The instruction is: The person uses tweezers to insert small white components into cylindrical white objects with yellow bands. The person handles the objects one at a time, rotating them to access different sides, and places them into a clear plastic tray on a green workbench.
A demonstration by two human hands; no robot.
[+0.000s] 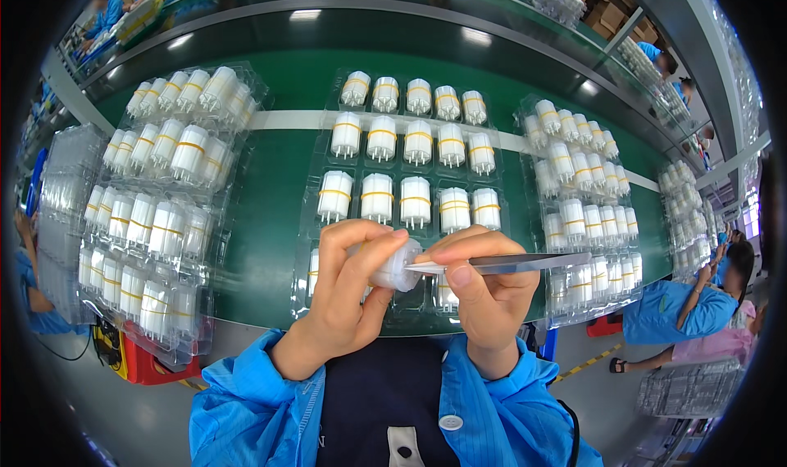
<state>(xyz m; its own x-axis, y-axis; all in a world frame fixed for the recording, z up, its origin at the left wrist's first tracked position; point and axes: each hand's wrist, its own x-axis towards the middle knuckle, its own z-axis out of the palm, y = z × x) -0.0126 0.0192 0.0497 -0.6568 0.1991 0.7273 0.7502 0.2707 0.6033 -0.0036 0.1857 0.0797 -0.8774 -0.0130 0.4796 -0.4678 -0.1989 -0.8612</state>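
Note:
My left hand (344,291) is closed around a white cylindrical part (397,268), tilted so that its round end points to the right. In my right hand (492,291) is a pair of metal tweezers (533,263), gripped between thumb and fingers. The tweezers' tips touch or nearly touch the end of the cylinder; exact contact is too small to tell. Just beyond my hands lies a clear plastic tray (317,160) with rows of white cylinders, each wrapped by a yellow band and standing on metal pins. My hands hide part of its nearest row.
Stacked clear trays of similar cylinders stand at the left (152,221) and the right (592,221) of the green table (262,246). Red stools (156,356) are below the table's edge. A person in blue (680,311) sits at the right. A metal frame (393,10) crosses the far side.

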